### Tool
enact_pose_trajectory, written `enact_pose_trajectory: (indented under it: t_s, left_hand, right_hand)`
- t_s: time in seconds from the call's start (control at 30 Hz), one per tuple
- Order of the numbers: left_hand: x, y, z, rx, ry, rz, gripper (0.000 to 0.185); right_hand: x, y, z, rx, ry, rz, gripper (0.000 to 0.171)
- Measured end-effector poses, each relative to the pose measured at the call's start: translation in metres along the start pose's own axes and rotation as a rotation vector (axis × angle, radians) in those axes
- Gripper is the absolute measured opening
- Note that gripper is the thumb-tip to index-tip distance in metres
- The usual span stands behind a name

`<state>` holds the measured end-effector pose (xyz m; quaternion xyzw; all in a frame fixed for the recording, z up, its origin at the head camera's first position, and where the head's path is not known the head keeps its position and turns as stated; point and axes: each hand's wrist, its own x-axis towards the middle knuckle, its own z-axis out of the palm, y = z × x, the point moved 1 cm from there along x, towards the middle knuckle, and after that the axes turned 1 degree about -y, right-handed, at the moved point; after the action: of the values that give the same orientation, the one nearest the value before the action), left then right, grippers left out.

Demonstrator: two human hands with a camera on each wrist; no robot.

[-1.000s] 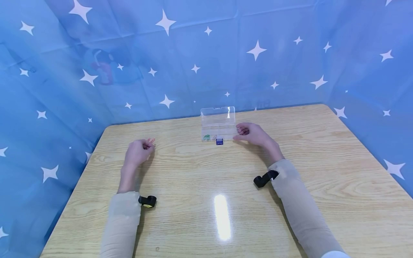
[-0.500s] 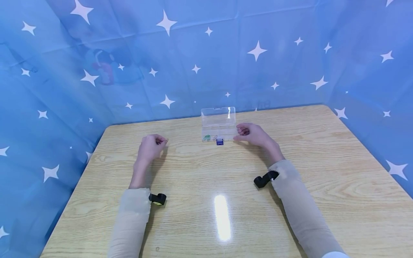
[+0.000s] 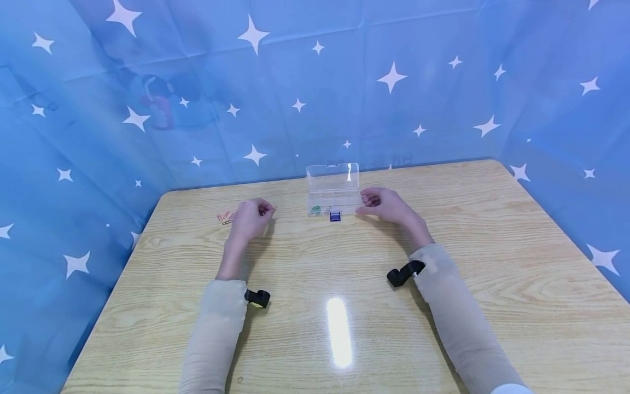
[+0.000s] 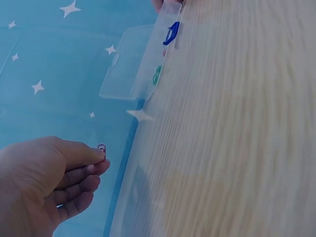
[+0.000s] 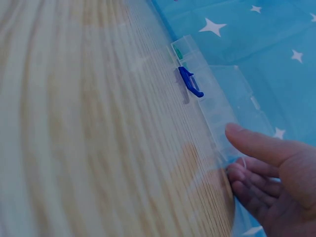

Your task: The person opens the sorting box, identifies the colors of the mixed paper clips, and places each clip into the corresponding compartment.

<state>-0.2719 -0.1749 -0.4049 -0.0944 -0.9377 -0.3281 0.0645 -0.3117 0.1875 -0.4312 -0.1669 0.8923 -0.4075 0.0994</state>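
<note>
Paperclip [image 4: 101,148], small and pinkish, pinched between thumb and forefinger of the left hand [image 3: 252,218], other fingers curled below it. Held just above the wooden table [image 3: 315,306], left of the clear plastic box [image 3: 332,192] and apart from it. More paperclips [image 3: 225,216] lying loose on the table just left of this hand, reddish and small, exact number hard to tell. Box standing near the far edge of the table, lid raised upright behind the tray, blue latch [image 3: 335,216] hanging down at the front wall. Something green [image 3: 315,209] visible inside the left compartment; in the left wrist view also a small reddish piece beside it, too blurred to name. Right hand [image 3: 384,203] placed at the right end of the box, thumb stretched out toward the side wall, fingers loosely bent underneath, nothing gripped inside them; in the right wrist view fingertips very close to the wall, real contact not possible to tell. Both forearms in beige sleeves, each with a black wrist camera [image 3: 257,298]. Blue cloth with white stars [image 3: 315,82] hanging around the table on three sides.
</note>
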Motion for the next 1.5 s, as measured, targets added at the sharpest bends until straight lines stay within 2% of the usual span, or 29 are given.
enact_pose_trajectory:
  t_s: [0.2, 0.6, 0.83, 1.2, 1.5]
  left_hand:
    - [0.008, 0.013, 0.011, -0.044, -0.007, 0.048, 0.015]
    - [0.022, 0.039, 0.026, -0.071, -0.043, 0.094, 0.013]
    - [0.029, 0.050, 0.039, -0.056, -0.070, 0.105, 0.012]
    - [0.039, 0.070, 0.058, -0.085, -0.094, 0.115, 0.012]
    - [0.044, 0.076, 0.068, -0.076, -0.113, 0.115, 0.011]
  right_hand:
    - [0.000, 0.000, -0.001, -0.002, 0.000, -0.004, 0.070]
    - [0.000, 0.000, -0.002, -0.002, -0.001, -0.009, 0.070]
    - [0.000, 0.000, -0.002, 0.005, -0.001, -0.003, 0.068]
    - [-0.001, 0.000, -0.001, 0.011, -0.003, -0.008, 0.068]
    - [-0.002, -0.002, -0.001, 0.017, -0.004, -0.003, 0.068]
